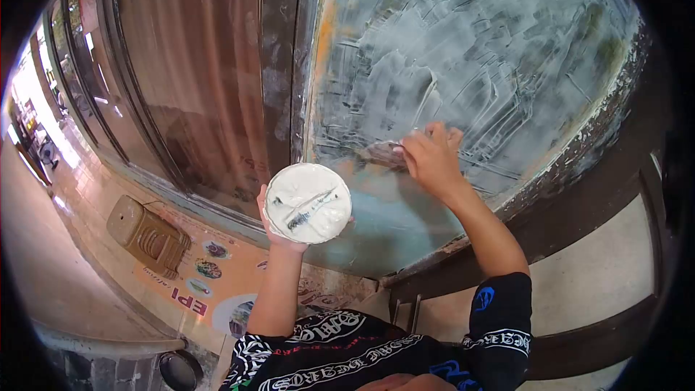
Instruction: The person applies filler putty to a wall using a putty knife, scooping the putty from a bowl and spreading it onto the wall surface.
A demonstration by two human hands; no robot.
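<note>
My left hand (287,239) is wrapped round the underside of a round tub (349,206). White putty (318,221) fills it, with grooves and dark streaks across its surface. Up and to the right, my right hand (434,156) pinches a thin flat scraper (386,152) against the wall panel (449,51). Only part of the blade shows beside my fingertips. Grey-white smears and ridges cover most of the panel, while its lower part is a plainer pale blue-green.
Left of the panel is a dark-framed glass pane (195,65) with a curtain behind. A brown plastic stool (148,235) stands on a printed banner (217,275) on the floor. A dark wooden frame (579,232) runs along the right. A round dark container (179,371) sits at lower left.
</note>
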